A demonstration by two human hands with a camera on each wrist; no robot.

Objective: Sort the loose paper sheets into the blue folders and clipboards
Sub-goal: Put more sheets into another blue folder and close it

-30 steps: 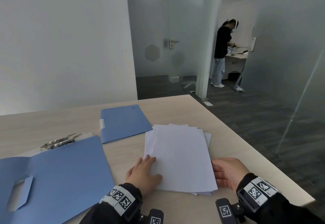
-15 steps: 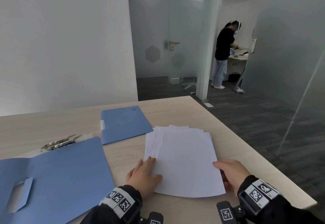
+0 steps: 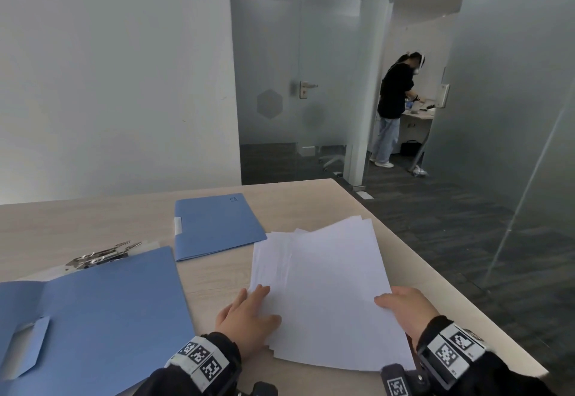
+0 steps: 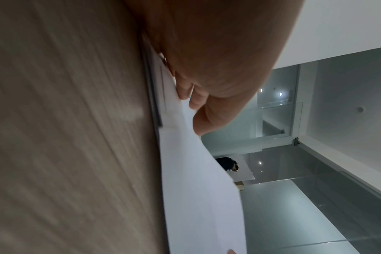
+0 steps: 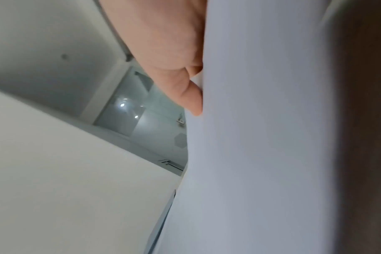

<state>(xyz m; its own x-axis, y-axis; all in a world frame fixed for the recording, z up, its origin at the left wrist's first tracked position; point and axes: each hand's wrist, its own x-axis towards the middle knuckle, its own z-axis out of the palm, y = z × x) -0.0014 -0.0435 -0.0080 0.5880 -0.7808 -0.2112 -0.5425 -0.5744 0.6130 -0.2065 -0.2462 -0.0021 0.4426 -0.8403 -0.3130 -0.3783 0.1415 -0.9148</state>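
A fanned stack of white paper sheets (image 3: 326,296) lies on the wooden table (image 3: 93,221) in front of me. My left hand (image 3: 249,314) rests flat on the stack's left edge, fingers straight over the lower sheets. My right hand (image 3: 404,305) pinches the right edge of the top sheets, thumb on top. In the right wrist view the thumb (image 5: 191,101) presses against the raised paper (image 5: 261,137). The left wrist view shows the sheets (image 4: 196,189) lifting off the table beside my fingers (image 4: 185,92). An open blue folder (image 3: 102,318) lies at the left.
A closed blue folder (image 3: 217,227) lies behind the papers. A clipboard's metal clip (image 3: 99,255) shows past the open folder's far edge. The table's right edge (image 3: 435,271) runs close beside my right hand. A person (image 3: 395,106) stands far off behind glass partitions.
The top sheets have risen at the right edge in my right hand, and their far end has swung right. My left hand has stayed on the stack's left edge.
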